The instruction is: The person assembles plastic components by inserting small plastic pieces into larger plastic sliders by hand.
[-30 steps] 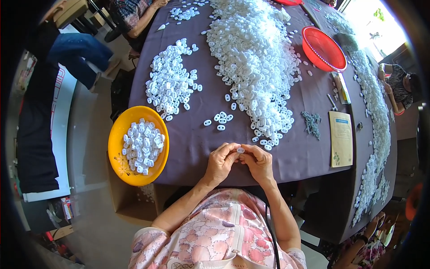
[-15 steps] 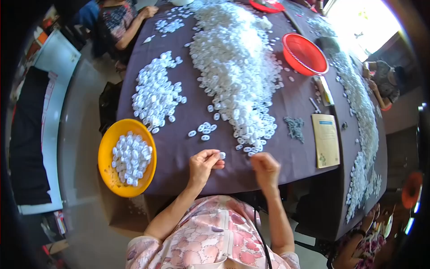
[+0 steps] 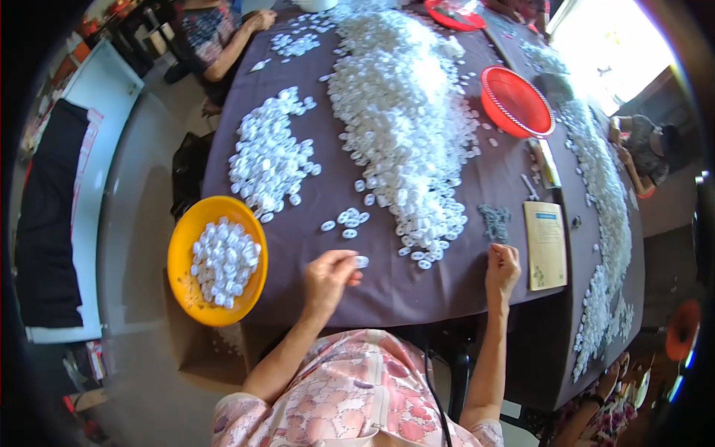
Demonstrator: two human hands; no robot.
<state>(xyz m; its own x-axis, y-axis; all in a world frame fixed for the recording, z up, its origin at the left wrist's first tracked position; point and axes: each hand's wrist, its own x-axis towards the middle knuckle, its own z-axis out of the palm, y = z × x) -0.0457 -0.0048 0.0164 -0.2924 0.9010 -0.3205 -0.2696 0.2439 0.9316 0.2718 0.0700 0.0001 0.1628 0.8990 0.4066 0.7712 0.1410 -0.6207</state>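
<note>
Between the thumb and fingers of my left hand (image 3: 328,284) is a small white oval plastic piece with holes (image 3: 362,262), held above the table's near edge. My right hand (image 3: 504,274) is closed in a pinch just below a small pile of grey-green bits (image 3: 494,222); what its fingertips hold, if anything, is hidden. A few loose white pieces (image 3: 352,217) lie beyond my left hand. Past them stretches a large heap of the same pieces (image 3: 402,127). A second pile (image 3: 269,160) lies to its left.
A yellow bowl (image 3: 177,261) with white pieces sits at the left table edge. Right of the grey-green pile lies a tan booklet (image 3: 546,246); behind it stands a red basket (image 3: 519,104). Another person's arm (image 3: 234,52) rests at the far left. More people sit along the right side.
My right hand has moved right, from beside the heap's near end to the grey-green pile. My left hand has shifted slightly left and still grips the white piece.
</note>
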